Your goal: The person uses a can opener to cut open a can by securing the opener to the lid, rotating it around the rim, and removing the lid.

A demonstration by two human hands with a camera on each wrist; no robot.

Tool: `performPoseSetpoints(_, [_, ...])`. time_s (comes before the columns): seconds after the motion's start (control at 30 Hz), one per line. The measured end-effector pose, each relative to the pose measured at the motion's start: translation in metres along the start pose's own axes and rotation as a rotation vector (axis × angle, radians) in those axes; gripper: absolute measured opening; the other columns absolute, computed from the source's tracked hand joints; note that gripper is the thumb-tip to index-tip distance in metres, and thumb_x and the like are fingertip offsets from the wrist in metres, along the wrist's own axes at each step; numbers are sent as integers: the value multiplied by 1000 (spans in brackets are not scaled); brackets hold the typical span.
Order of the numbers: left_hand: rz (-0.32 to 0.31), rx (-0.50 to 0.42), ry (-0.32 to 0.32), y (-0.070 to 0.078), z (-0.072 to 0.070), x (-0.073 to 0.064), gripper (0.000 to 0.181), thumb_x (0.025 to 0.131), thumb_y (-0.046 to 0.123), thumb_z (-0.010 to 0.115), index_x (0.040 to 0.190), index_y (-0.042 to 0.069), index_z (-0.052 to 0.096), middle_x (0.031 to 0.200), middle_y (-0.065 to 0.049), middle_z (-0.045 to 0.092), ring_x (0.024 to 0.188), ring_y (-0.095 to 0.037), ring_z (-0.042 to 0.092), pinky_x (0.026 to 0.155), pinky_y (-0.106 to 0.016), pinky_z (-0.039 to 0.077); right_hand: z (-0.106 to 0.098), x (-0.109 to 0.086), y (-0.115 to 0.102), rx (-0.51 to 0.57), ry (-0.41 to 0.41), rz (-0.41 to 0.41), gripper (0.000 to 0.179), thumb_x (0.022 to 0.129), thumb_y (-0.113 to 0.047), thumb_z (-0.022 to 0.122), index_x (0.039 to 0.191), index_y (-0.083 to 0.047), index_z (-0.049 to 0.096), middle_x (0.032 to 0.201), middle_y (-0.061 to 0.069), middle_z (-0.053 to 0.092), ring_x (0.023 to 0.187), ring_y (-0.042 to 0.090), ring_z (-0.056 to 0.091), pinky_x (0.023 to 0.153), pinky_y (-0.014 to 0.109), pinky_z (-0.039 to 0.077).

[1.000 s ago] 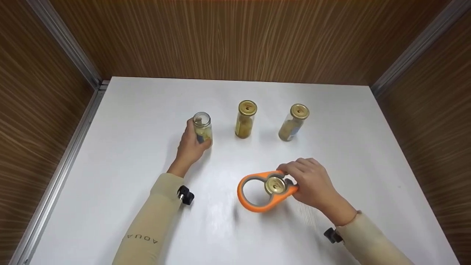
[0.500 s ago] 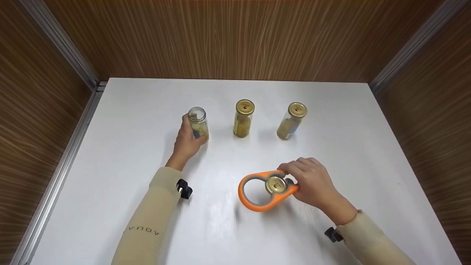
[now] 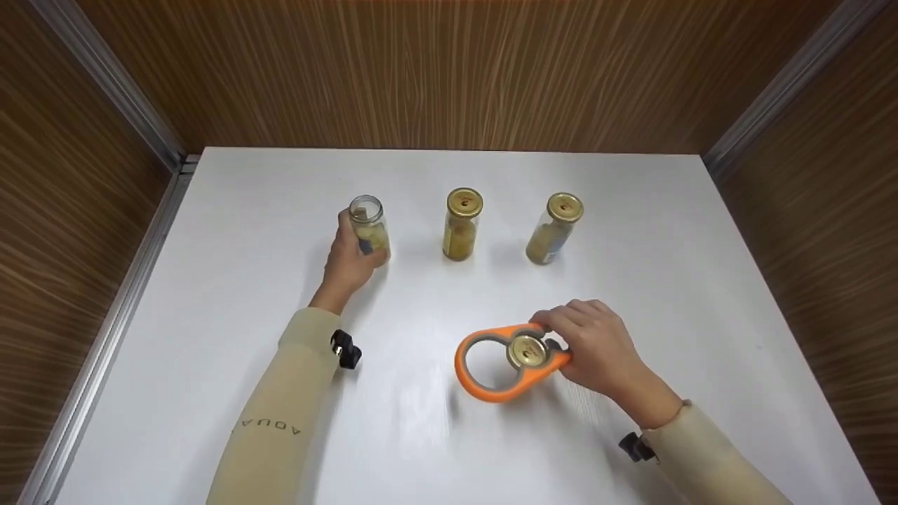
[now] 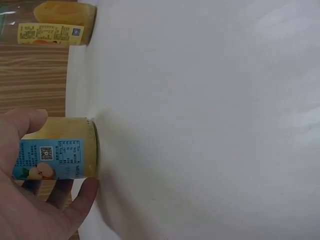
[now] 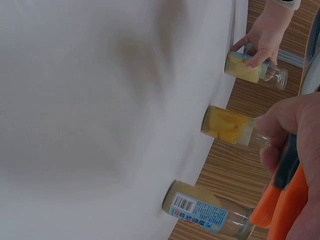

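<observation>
Two hands and three jars share one white counter (image 3: 414,449). Leftmost, the left hand (image 3: 349,261) curls around one lidless jar (image 3: 372,237), its base seemingly on the counter. Next stands one gold-lidded jar (image 3: 461,235); nearer, one orange opener (image 3: 515,391) encircles one loose lid (image 3: 527,351). Another capped jar (image 3: 549,240) stands beyond. Rightmost, the right hand (image 3: 596,344) tightly grips the opener.

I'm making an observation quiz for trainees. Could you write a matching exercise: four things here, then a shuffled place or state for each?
1. Leftmost jar
2. Middle jar
3. Opener
4. Loose lid

A. Orange and grey, in the right hand
B. Capped, standing on the white table
C. Set inside the opener
D. Uncapped, in the left hand

Pairs: 1-D, 2-B, 3-A, 4-C
</observation>
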State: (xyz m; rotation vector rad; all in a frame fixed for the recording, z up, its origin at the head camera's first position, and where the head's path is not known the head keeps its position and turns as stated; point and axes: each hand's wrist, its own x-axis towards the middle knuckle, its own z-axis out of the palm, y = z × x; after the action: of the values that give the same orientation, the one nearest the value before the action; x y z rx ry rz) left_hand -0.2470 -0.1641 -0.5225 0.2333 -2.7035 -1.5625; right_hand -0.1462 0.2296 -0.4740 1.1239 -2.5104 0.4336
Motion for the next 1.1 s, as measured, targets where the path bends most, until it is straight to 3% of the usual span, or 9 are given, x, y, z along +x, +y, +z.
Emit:
performPoseSetpoints(0.2, [9, -8, 10, -1, -1, 6, 94, 85, 18, 75, 154, 23, 13, 151, -17, 40, 133, -40, 45, 108, -59, 36, -2, -2, 0, 6, 19, -4, 44, 66, 2, 78, 103, -19, 68, 90, -9, 71, 78, 12, 60, 74, 35, 50])
performPoseSetpoints(0.73, [-1, 17, -7, -5, -3, 7, 98, 86, 17, 74, 156, 24, 6, 158, -16, 29, 140, -43, 36, 110, -62, 32, 3, -6, -2, -5, 43, -7, 44, 65, 1, 80, 102, -21, 68, 89, -11, 70, 77, 10, 60, 74, 34, 50])
performPoseSetpoints(1.1, [9, -20, 16, -10, -3, 17, 96, 83, 12, 75, 154, 22, 12, 152, -19, 38, 137, -41, 41, 112, -56, 32, 3, -1, 0, -3, 19, -3, 38, 70, -4, 80, 103, -21, 69, 90, -10, 71, 79, 11, 61, 74, 34, 50])
